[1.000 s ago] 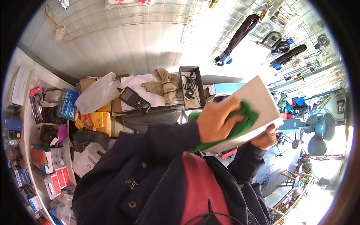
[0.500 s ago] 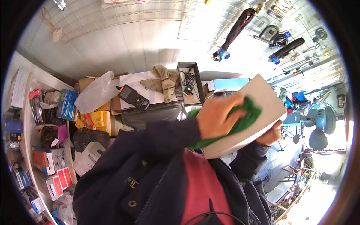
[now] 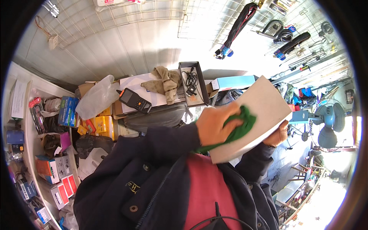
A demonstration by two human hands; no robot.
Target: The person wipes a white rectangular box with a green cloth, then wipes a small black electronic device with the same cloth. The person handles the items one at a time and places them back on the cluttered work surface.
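Observation:
A pale, long rectangular box [image 3: 264,105] is held up at a slant in front of my chest. My right hand [image 3: 277,135] grips its lower right edge, fingers wrapped round it. Against the box's broad face, my left hand [image 3: 216,124] presses a bunched green cloth [image 3: 244,123], closed on it. Part of the cloth hangs down below my left wrist. The underside of the box is hidden.
Behind my hands stand an open dark box [image 3: 195,84] with a coiled black cable, a brown rag [image 3: 165,82], a handheld black device [image 3: 135,100] and a plastic bag [image 3: 97,97]. Left are shelves of packages [image 3: 57,168]; right, a blue fan [image 3: 326,119].
My left hand has slid a little left and down over the box face with the green cloth. The box and my right hand have barely shifted.

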